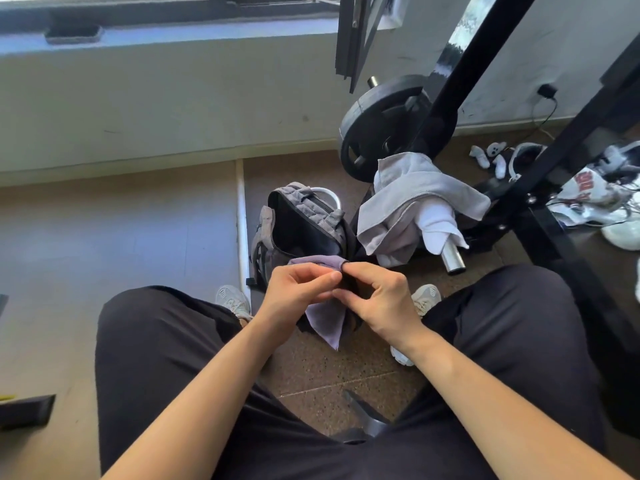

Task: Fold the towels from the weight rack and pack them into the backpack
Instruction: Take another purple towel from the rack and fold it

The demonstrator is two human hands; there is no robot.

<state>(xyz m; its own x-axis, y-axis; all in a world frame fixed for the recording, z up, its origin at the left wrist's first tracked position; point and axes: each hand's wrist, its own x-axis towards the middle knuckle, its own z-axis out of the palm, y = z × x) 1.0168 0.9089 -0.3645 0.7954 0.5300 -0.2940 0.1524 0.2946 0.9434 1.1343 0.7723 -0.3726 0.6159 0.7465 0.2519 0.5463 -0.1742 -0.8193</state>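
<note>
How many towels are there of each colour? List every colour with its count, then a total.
purple towel: 1
grey towel: 1, though its folds may hide a second
white towel: 1
Total: 3

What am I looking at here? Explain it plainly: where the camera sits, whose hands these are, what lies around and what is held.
There is no machine here. One camera, worn on a person's head, looks down at their own knees and two bare hands. The left hand and the right hand pinch a small purple towel between them, just in front of an open grey backpack that stands on the floor. To its right, a grey towel and a white towel hang over a metal bar of the black weight rack, next to a weight plate. White shoes lie further right.
</note>
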